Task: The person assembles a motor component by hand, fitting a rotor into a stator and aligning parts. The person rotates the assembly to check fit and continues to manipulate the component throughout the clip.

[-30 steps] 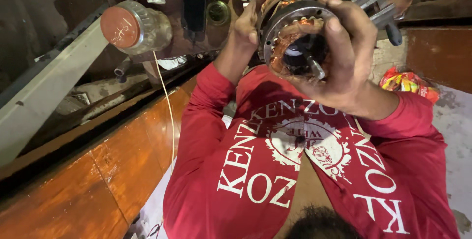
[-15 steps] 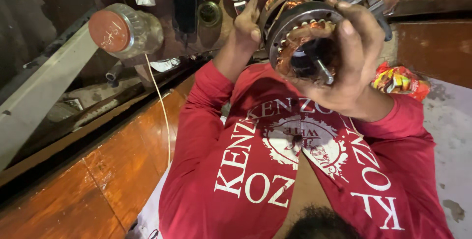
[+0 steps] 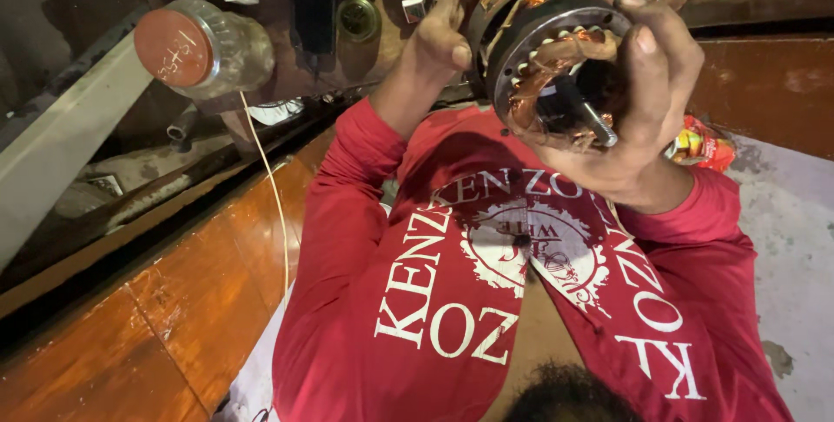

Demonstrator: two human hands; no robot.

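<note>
Left hand: I see my left hand (image 3: 447,36) closed around the far rim of the motor stator (image 3: 556,57), thumb pressed on its side, fingers wrapped behind.
Right hand: my right hand (image 3: 643,118) clamps the near side of the same stator, fingers curled over the steel ring, palm under it.
Stator: held up between both hands, above the counter (image 3: 174,318), open end tilted toward me; copper windings (image 3: 543,70) show inside, and a threaded shaft (image 3: 595,122) pokes out.
Arms: both forearms in red sleeves (image 3: 347,214) are raised, elbows bent, wrists turned inward.
Nearby: a glass jar with a red lid (image 3: 200,47) lies well apart to the left; a thin pale cord (image 3: 276,205) hangs over the orange wood.
</note>
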